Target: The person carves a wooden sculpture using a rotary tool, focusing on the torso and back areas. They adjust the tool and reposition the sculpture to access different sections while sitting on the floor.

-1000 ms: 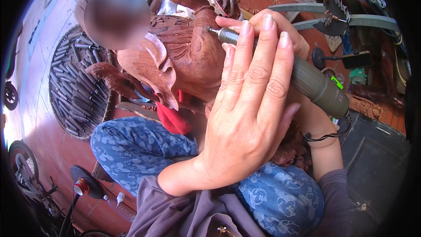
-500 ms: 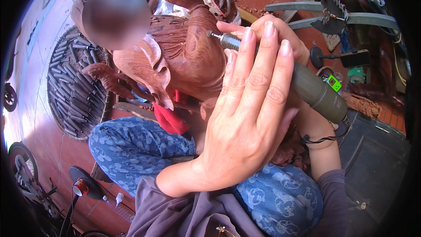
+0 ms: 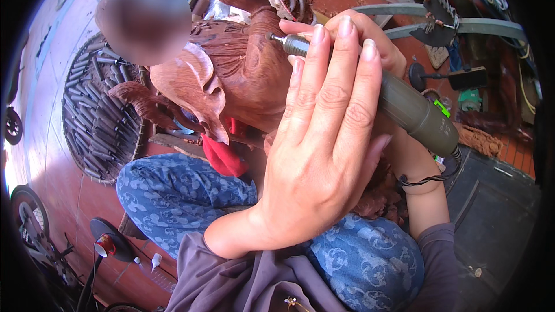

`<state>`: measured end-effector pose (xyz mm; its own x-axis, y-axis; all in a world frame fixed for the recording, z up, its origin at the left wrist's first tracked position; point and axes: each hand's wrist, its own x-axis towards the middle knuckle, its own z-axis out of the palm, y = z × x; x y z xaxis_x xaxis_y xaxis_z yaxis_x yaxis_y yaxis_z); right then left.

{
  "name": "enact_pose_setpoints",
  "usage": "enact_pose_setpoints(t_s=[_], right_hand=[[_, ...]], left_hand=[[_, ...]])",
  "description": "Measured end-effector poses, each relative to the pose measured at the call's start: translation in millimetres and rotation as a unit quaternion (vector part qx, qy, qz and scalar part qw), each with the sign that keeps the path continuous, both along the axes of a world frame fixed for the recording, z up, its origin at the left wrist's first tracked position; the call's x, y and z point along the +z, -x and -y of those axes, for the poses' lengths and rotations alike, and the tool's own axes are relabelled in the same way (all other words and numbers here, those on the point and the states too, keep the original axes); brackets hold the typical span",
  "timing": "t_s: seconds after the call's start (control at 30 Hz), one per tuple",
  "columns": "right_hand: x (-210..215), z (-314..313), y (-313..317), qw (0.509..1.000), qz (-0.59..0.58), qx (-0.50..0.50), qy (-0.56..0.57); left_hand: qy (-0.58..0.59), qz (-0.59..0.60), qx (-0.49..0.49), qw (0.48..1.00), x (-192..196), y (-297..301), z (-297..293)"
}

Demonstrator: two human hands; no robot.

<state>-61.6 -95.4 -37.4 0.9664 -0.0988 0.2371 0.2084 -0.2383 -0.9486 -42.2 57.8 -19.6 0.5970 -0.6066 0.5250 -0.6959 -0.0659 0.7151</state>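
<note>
My right hand grips an olive-green rotary tool, partly hidden behind my left hand. The tool's metal collet and small round-headed bit point left, over the raised arm of a reddish-brown wooden figure carving. Whether the bit touches the wood I cannot tell. My left hand is open, its back toward me and its fingers stretched up across the tool's front part. Contact between its palm and the tool is hidden. A dark twisted cord leaves the tool's rear end.
A round woven basket full of dark rods stands to the left. Red cloth lies below the carving. At the right are a phone on a stand, a metal frame and a black case. Bicycle parts are at lower left.
The rotary tool and both hands have shifted slightly up and left, bringing the bit farther over the carved arm. The green gadget behind the tool is now mostly covered.
</note>
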Motion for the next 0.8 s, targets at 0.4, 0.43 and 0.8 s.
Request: enact_pose_setpoints(t_s=[0.4,0.43,0.8], right_hand=[[-3,2,4,1.0,-0.003,0.0,0.029],[-4,1,5,1.0,-0.01,-0.002,0.014],[-4,-1,16,1.0,-0.004,-0.005,-0.006]], left_hand=[[-0.002,-0.018,-0.013,1.0,0,4,-2],[-0.004,-0.02,-0.014,1.0,-1,5,-2],[-0.015,-0.04,-0.028,0.999,-2,15,-3]])
